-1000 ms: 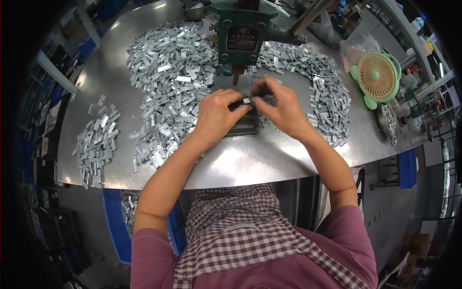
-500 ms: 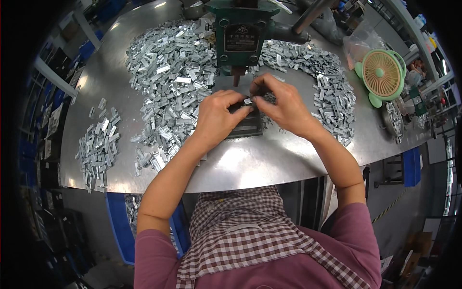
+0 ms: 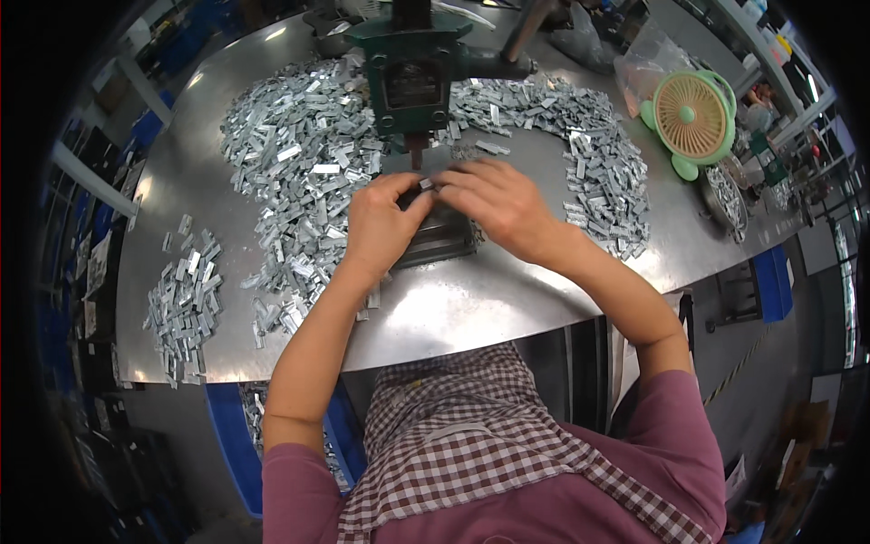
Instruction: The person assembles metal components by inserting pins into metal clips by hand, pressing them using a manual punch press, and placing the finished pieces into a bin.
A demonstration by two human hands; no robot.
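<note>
Under the ram of a green hand press, both hands meet over a dark metal fixture. Thumb and forefinger of my left hand close around a small silvery metal piece on the fixture. From the other side, the fingers of my right hand are drawn together against that piece's right end. Whether they pinch something small is hidden by the fingers and slightly blurred.
A large heap of metal pieces lies left of the press, another heap to the right. A smaller pile sits near the left edge. A green fan and a bowl of parts stand right. Below hangs a blue bin.
The view has shifted, so the bench appears further left. My right hand has turned flatter, its fingers lowered over the metal piece. My left hand keeps its pinch.
</note>
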